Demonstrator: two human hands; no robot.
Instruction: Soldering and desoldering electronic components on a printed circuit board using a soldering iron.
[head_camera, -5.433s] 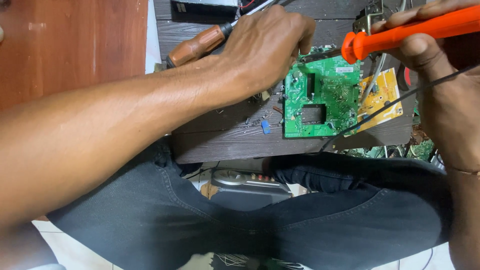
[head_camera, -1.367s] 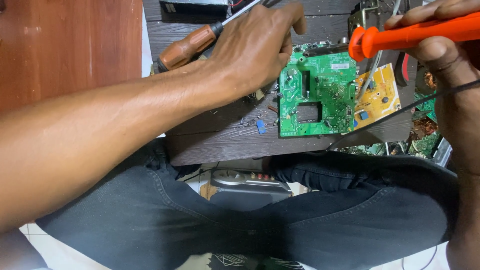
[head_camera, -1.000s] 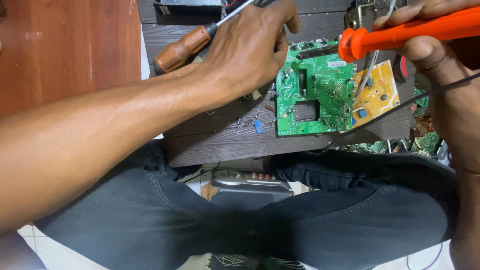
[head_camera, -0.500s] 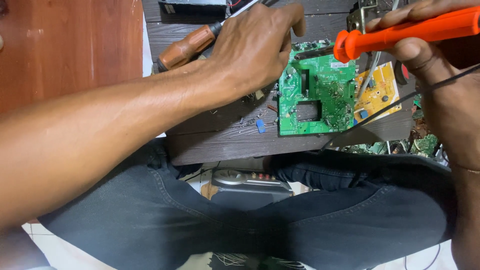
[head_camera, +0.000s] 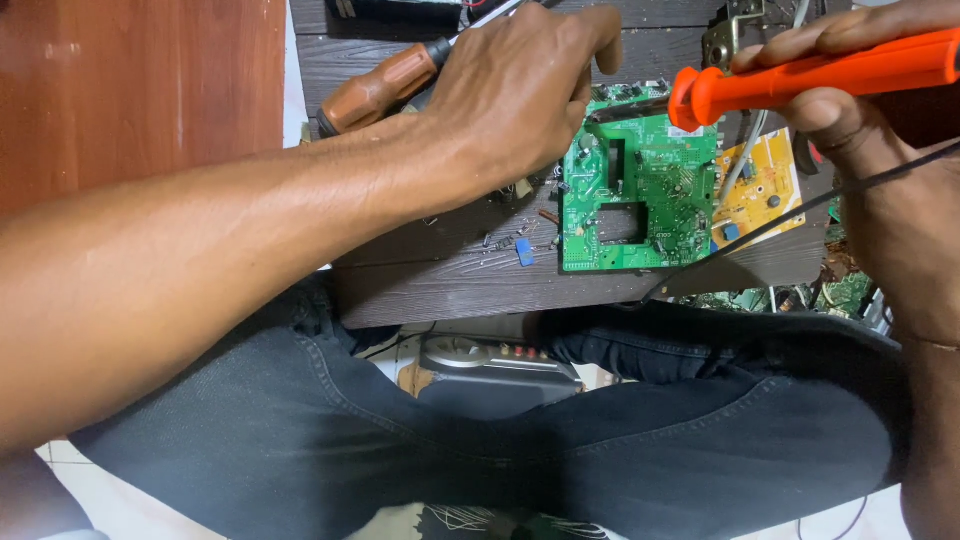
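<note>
Head view: right hand (head_camera: 880, 170) grips an orange iron (head_camera: 810, 72) above the green board (head_camera: 640, 195) on the desk (head_camera: 450, 270); left hand (head_camera: 520, 90) (fingers curled) steadies it. A slip could scorch fingers.

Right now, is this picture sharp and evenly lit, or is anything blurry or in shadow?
Head view: soft, even light, no harsh glare; the green circuit board is crisp, the near left forearm slightly soft; the left hand shades the dark plank beside it; the orange soldering iron runs off frame.
</note>
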